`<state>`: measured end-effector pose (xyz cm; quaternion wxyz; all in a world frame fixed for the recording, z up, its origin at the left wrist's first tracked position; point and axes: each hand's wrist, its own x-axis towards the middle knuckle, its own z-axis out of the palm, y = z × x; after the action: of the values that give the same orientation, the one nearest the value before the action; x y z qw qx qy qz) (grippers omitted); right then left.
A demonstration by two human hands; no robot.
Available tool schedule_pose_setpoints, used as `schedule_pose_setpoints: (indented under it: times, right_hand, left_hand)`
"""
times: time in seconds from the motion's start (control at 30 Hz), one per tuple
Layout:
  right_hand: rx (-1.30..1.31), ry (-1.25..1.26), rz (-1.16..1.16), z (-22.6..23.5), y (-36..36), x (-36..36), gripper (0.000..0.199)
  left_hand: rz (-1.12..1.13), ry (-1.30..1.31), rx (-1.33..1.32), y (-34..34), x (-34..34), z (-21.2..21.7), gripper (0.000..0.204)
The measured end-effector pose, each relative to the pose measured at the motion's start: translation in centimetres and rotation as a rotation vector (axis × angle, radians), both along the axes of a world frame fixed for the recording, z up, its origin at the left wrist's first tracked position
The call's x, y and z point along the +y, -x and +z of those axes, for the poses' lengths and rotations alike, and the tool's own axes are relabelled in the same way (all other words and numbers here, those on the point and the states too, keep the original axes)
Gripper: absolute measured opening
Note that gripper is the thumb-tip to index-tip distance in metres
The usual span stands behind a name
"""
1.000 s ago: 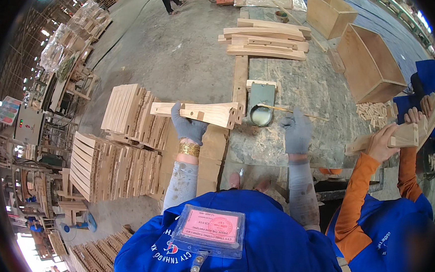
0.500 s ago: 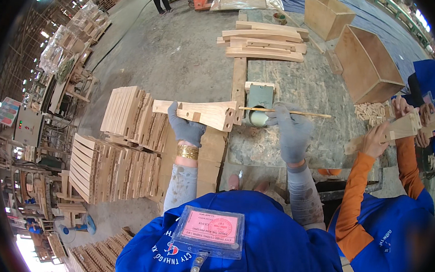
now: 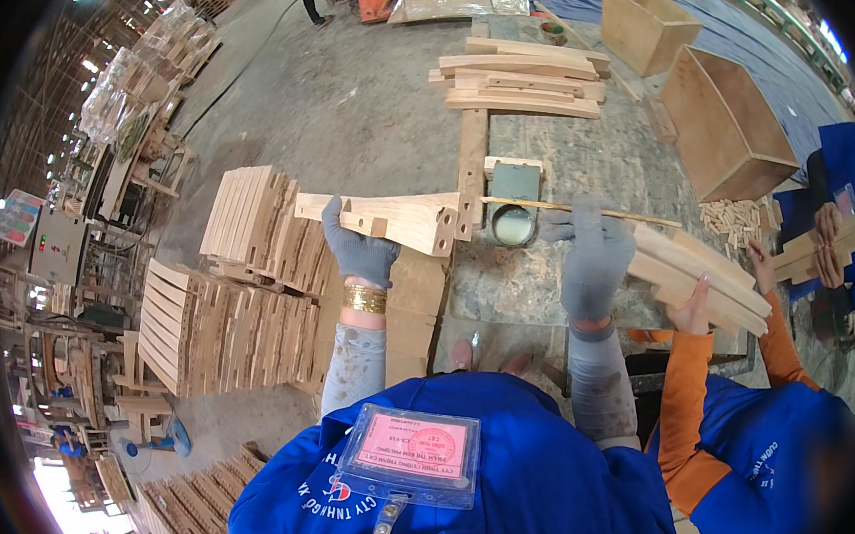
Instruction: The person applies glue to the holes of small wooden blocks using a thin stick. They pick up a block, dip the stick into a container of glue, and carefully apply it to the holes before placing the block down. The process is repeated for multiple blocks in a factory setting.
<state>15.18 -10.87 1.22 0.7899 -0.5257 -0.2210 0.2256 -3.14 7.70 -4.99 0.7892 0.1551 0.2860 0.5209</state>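
My left hand (image 3: 362, 254), in a grey glove, is closed around a pale wooden furniture part (image 3: 401, 215). Round holes show in the part's wide right end. In my gloved right hand (image 3: 594, 267), a thin wooden stick (image 3: 646, 219) is held level, its left tip close to the holed end. Motion blurs the fingers of this hand somewhat. Just below the stick stands a round pot of whitish liquid (image 3: 514, 225), with a dark green block (image 3: 516, 182) behind it.
Curved wooden slats (image 3: 522, 84) lie on the far worktable (image 3: 562, 153). Two wooden boxes (image 3: 725, 119) and a pile of dowels (image 3: 729, 219) stand at right. Stacked wooden parts (image 3: 223, 328) fill the left. Beside me, a co-worker's hand (image 3: 691, 308) holds several wooden pieces.
My right hand has moved slightly right with the stick, drawing its tip back from the holes. The left hand barely moves. The co-worker's hands have swung wooden pieces closer to my right hand.
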Motion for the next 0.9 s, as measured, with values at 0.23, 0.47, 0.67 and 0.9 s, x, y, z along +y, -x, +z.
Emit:
schedule_pose_setpoints:
  times: [0.23,0.47,0.67,0.9]
  right_hand:
    - [-0.091,0.015,0.062,0.1,1.0,-0.6,0.017]
    - [-0.098,0.051,0.101,0.4,1.9,0.2,0.015]
    - [-0.186,0.012,0.163,-0.3,1.8,0.6,0.015]
    - [-0.220,-0.045,0.163,-0.1,1.8,0.9,0.015]
  left_hand:
    - [-0.055,-0.078,-0.051,0.9,0.4,-0.2,0.042]
    - [-0.016,0.004,-0.036,0.4,-0.1,0.9,0.044]
    - [-0.010,-0.024,-0.023,0.5,-0.3,1.3,0.043]
    - [0.050,-0.037,0.028,0.4,0.0,1.4,0.042]
